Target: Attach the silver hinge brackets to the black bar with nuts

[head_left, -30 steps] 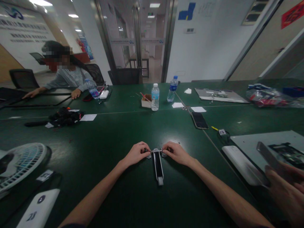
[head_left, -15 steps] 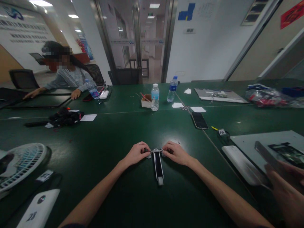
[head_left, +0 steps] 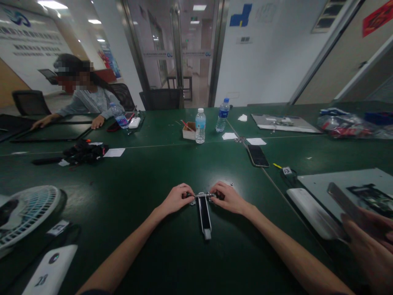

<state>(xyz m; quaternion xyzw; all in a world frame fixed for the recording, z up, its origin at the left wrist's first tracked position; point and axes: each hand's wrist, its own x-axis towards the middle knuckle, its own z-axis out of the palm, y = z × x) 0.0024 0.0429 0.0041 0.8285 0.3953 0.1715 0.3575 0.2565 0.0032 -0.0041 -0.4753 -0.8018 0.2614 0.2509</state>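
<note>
A narrow T-shaped device (head_left: 204, 215) lies on the green table before me, with a long black strip between pale edges and a light block at its near end. Across its far end runs a thin metal crosspiece (head_left: 202, 195). My left hand (head_left: 178, 198) is closed, pinching the left end of this crosspiece between thumb and fingers. At the opposite end, my right hand (head_left: 229, 197) pinches it too, with something small and dark under the curled fingers. Small metal parts beside the fingertips are partly hidden. A tiny round piece (head_left: 231, 184) rests just beyond my right hand.
Bottles (head_left: 200, 127) and a small box (head_left: 189, 131) stand farther back. A phone (head_left: 258, 155) lies right of centre. At left are a fan (head_left: 29, 213) and a white case (head_left: 50, 268). Another person's hand (head_left: 362, 241) holds a flat grey object at right; someone sits far left.
The fingers of my right hand have shifted slightly on the crosspiece. My left hand and the device stay in place. The other person's hand at right has moved a little left.
</note>
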